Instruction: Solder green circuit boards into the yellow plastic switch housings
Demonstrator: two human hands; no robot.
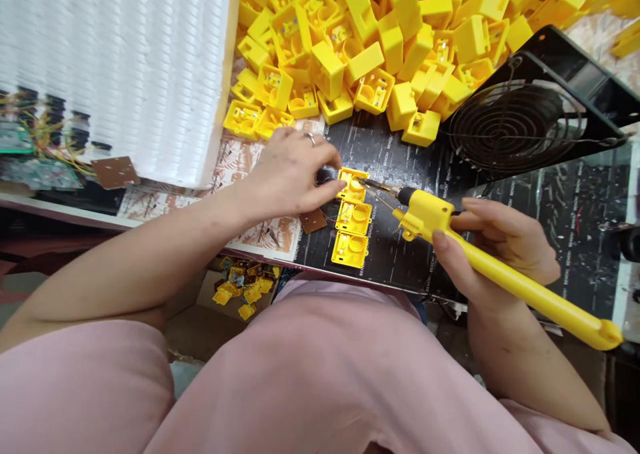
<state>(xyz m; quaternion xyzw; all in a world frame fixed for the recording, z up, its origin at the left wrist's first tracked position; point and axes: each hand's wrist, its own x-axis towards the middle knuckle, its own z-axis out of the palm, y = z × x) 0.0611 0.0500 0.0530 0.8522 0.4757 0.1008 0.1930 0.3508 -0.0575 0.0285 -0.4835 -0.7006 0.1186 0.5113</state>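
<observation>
Three open yellow housings stand in a column on the black work surface: a top one (pixel 353 186), a middle one (pixel 354 217) and a bottom one (pixel 349 249). My left hand (pixel 295 171) is at the left side of the top housing, thumb and forefinger closed around a small dark part (pixel 326 176). In my right hand (pixel 500 247) is a yellow soldering tool (pixel 530 284), its metal tip reaching into the top housing from the right. A thin wire runs beside the tip. A brown circuit board (pixel 313 221) lies left of the middle housing.
Yellow housings (pixel 327 71) are heaped along the back. A black fan (pixel 505 121) stands at the back right. At the left are a white foam tray (pixel 110 61), wired parts (pixel 55 127) and another brown board (pixel 115 172). Below the edge, a box (pixel 200 307) holds yellow pieces.
</observation>
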